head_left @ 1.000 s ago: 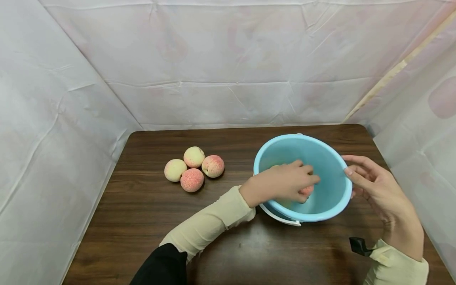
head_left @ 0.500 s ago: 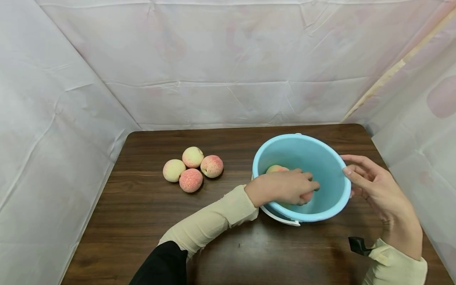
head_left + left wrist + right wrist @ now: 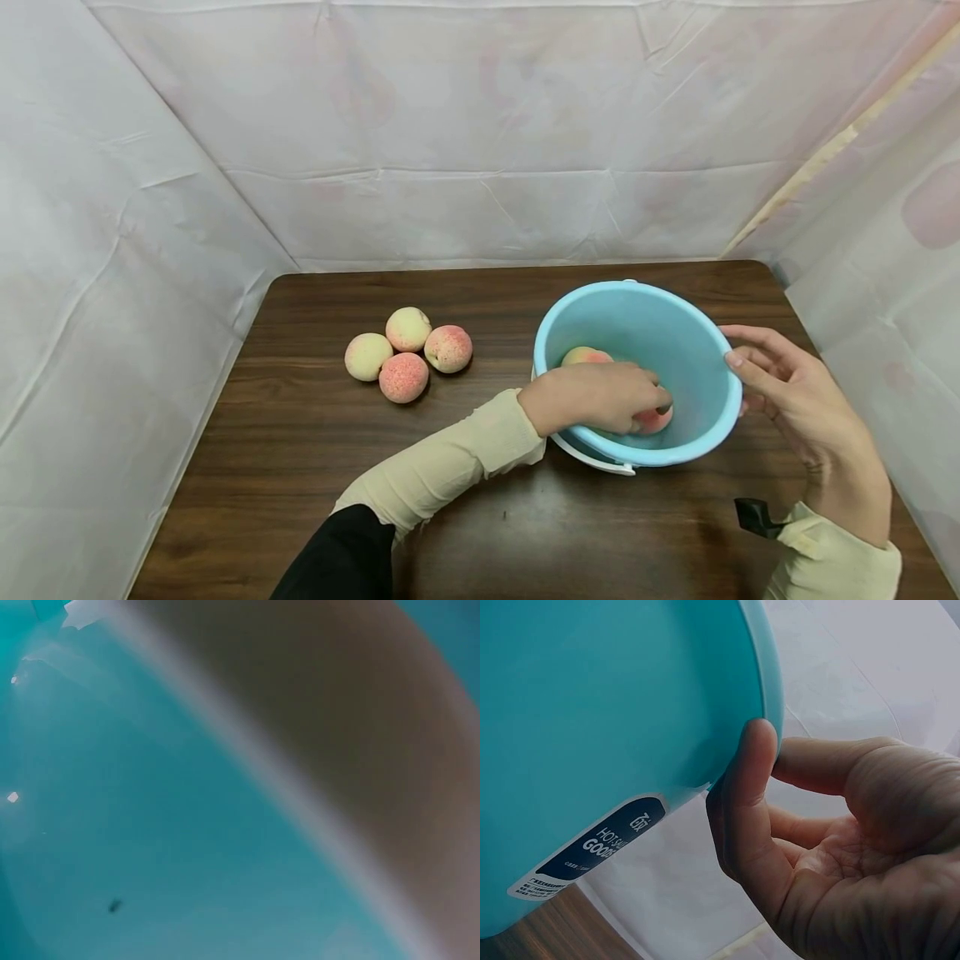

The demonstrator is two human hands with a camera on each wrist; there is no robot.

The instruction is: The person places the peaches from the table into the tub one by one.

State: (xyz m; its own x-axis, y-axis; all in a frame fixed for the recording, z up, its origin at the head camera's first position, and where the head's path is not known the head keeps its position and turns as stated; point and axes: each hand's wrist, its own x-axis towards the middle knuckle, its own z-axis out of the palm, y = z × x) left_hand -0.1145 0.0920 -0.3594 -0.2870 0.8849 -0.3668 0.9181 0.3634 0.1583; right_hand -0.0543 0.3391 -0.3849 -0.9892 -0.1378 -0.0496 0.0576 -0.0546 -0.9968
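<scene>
Table: dark brown wood grain, rounded far corners; a dull light patch on the near part of the table [image 3: 262, 467].
Room: wrinkled white sheeting [image 3: 480, 100] at the back and both sides, faint pink blotches; a cream strip [image 3: 825, 157] runs down the back right corner.
Bucket: light blue bucket [image 3: 637, 317] on the table's right half; white handle [image 3: 592, 460] lowered at the near side, dark blue label [image 3: 592, 844] on the outer wall.
Left arm: reaches across from the near edge, pale sleeve [image 3: 442, 475] below the wrist, black cloth [image 3: 345, 558] behind it.
Left hand: inside the bucket, back upward; the left hand [image 3: 600, 396] has its fingers curled over a pink peach [image 3: 655, 419]. Firmness of hold: cannot tell; left wrist view blurred.
Right hand: palm turned inward, the right hand [image 3: 795, 392] pinches the rim's right side between thumb and fingertips.
Other fruit: another peach [image 3: 585, 356] in the bucket; four peaches [image 3: 403, 377] clustered on the table, left.
</scene>
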